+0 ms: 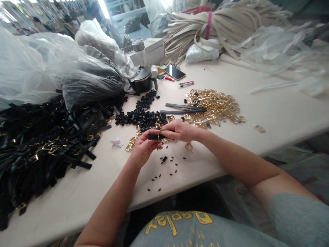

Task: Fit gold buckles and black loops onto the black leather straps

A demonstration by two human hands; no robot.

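Note:
Both of my hands meet above the table, holding a short black strap [153, 136] with a bit of gold metal, apparently a buckle, across it. My left hand [144, 145] pinches the strap from the left, its fingers curled beneath. From the right, my right hand [178, 130] closes on the strap's other end, and its fingers hide most of the buckle. Just behind the hands lie a heap of small black loops [146, 116] and a large pile of gold buckles [214, 104]. Two black straps [183, 110] rest against that pile. Small black bits [171, 174] are scattered in front.
Finished-looking black straps with buckles [51, 137] are heaped at left, beside stuffed plastic bags [92, 79]. Farther back stand a black lidded mug [142, 80], a phone [174, 72], a pen [186, 83] and a bundle of beige strips [231, 27]. A lone buckle [259, 128] lies right.

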